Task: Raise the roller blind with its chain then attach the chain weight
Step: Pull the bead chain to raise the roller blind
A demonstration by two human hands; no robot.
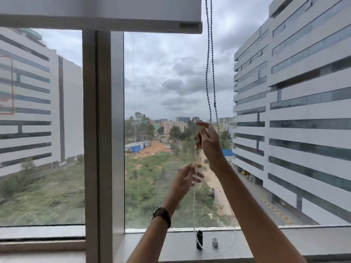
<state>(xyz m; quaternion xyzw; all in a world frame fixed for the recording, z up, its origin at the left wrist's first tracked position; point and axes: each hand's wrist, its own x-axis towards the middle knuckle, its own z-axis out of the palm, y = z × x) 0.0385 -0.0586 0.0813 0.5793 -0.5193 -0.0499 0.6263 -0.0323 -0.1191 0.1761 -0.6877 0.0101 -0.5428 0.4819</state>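
Two window panes fill my view, with the roller blind drawn up near the top, its bottom bar just under the upper edge. From beside it the bead chain hangs in two strands down to my hands. My right hand is higher, fingers pinched on one strand; my left hand, below it, pinches the chain too. On the sill the chain's loop lies around a black chain weight and near a small white cap.
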